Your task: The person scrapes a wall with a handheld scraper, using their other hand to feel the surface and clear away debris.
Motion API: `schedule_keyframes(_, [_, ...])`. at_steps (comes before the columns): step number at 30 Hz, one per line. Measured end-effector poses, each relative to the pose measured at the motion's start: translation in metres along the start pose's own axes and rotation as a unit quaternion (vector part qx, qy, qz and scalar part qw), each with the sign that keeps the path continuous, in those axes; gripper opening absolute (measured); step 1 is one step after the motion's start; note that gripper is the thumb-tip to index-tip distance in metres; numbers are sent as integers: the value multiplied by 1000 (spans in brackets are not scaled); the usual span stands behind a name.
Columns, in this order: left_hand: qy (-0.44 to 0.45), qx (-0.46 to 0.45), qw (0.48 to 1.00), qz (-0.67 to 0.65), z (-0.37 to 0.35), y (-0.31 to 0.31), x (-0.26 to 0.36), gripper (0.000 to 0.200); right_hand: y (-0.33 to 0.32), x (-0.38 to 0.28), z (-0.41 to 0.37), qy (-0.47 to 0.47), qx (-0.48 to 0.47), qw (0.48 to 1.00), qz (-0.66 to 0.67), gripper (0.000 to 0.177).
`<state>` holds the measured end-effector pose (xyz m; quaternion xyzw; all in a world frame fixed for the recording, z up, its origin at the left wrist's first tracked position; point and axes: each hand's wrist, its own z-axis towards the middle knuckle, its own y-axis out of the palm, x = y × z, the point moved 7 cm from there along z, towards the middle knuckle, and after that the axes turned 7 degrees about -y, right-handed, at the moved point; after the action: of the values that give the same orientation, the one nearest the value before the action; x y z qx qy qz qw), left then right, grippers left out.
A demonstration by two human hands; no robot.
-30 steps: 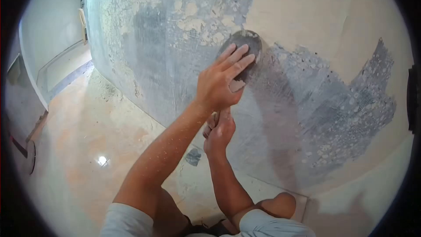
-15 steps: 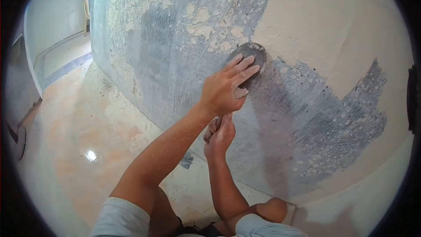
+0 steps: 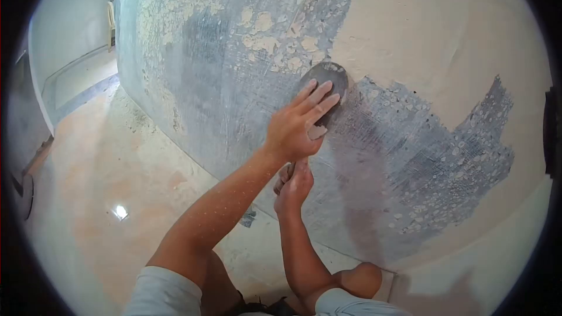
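Note:
A scraper with a dark, rounded, spade-like blade (image 3: 337, 77) lies against the wall (image 3: 304, 175), at the lower edge of the cream layer. My left hand (image 3: 297, 123) rests on the blade from above, fingers stretched out and spread over it. Pale dust coats its fingertips, and a whitish patch shows near its edge. Just below, my right hand (image 3: 294, 189) is closed around the handle, which is mostly hidden by my hands. White specks dot my left forearm.
Cream coating (image 3: 410, 29) covers the wall's upper right, with exposed grey-blue surface and pale flakes around it. Dusty floor (image 3: 134, 175) runs along the wall's base at left. A dark scrap (image 3: 248, 217) lies by my left forearm. A pale chair (image 3: 111, 23) stands far back.
Both hands and the scraper blade have shifted slightly down and left along the wall. The view itself has moved a little. My grip looks the same.

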<state>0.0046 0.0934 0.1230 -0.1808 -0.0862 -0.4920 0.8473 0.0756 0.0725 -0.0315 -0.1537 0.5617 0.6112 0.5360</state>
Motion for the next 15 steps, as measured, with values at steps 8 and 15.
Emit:
schedule_keyframes(8, [-2,14,1000,5,6,-8,5,69,8,-12,-3,57,25,998,4,49])
schedule_keyframes(15, [-7,6,1000,-7,1,-6,6,71,5,-12,-11,48,10,999,21,40])
